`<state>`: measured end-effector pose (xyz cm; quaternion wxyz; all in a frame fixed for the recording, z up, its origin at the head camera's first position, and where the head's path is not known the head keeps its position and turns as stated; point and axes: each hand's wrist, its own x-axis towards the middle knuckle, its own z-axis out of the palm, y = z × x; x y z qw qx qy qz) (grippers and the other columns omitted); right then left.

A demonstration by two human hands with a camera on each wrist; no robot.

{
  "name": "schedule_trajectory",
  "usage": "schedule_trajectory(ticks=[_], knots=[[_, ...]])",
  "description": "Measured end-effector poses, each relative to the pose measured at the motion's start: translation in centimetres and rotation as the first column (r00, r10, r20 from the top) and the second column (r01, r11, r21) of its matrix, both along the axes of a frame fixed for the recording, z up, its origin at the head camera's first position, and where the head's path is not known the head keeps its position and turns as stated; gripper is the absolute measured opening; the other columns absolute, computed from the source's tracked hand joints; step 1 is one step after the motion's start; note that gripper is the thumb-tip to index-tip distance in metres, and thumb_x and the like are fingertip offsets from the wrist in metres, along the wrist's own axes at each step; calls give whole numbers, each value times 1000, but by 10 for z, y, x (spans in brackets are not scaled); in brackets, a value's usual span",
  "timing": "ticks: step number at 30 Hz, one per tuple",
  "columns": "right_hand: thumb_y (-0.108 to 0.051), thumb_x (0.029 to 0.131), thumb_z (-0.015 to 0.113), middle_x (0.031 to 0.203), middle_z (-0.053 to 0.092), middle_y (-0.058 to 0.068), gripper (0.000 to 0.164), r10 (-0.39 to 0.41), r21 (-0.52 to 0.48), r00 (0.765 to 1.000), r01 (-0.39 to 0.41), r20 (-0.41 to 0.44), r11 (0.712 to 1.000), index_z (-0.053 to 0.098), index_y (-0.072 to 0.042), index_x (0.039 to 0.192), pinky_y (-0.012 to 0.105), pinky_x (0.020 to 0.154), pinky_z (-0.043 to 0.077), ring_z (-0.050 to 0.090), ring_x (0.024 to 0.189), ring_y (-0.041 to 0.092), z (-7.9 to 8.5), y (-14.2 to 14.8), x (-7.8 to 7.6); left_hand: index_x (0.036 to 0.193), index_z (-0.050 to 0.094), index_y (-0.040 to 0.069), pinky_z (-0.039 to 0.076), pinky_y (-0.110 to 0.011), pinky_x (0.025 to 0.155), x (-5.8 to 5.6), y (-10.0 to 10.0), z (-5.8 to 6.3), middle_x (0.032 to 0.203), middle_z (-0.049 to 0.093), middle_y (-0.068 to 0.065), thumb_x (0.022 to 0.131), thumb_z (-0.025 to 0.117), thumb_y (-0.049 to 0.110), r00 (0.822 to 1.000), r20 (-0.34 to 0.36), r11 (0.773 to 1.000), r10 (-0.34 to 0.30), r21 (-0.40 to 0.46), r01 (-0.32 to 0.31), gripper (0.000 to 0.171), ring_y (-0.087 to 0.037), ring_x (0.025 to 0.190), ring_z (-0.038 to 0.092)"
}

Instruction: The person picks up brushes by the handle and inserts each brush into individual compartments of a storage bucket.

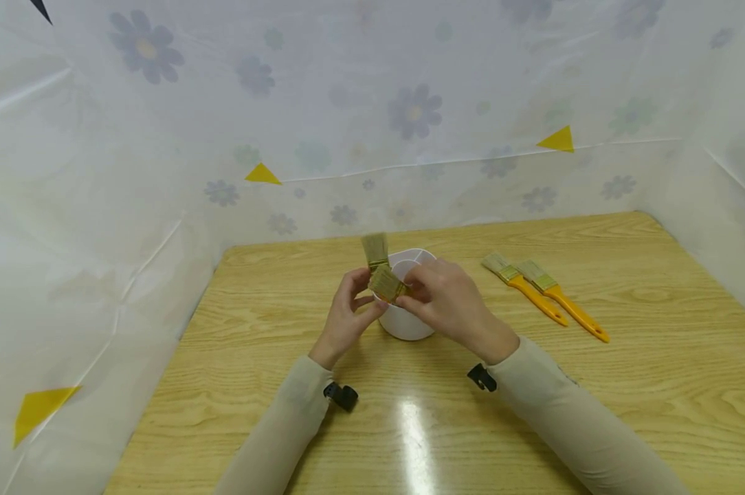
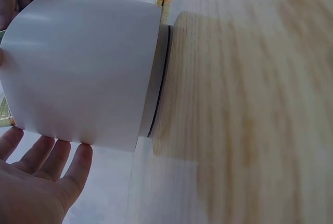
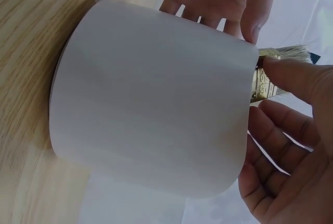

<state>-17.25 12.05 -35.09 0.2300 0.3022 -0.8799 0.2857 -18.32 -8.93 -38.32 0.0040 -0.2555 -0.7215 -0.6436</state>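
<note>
A white cylindrical container (image 1: 408,324) stands on the wooden table. My left hand (image 1: 344,309) holds its left side, fingertips against the wall and thumb near the rim, as the left wrist view shows. At the rim, my right hand (image 1: 456,299) pinches a paintbrush (image 1: 385,283) with tan bristles by its metal band; its bristles point up and left, and its handle is hidden by the container. Behind it, a second paintbrush (image 1: 375,249) rises bristles-up at the container's left edge, its lower part out of sight.
Two paintbrushes with orange handles, one (image 1: 538,300) beside the other (image 1: 579,313), lie on the table (image 1: 273,412) to the right. A flower-patterned white sheet (image 1: 348,110) hangs behind the table, with yellow triangular markers (image 1: 558,139) on it.
</note>
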Motion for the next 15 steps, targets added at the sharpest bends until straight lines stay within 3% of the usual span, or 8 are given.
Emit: schedule_trajectory(ticks=[15], knots=[[-28,78,80,83,65,-1,25,3,15,1000,-3,4,1000,66,-11,91,31,65,45,54,74,13,2,0,1,138,34,-8,38,-58,100,0,0,1,136,40,-26,88,62,-1,1000,-3,1000,0,-2,0,57,-40,126,40]])
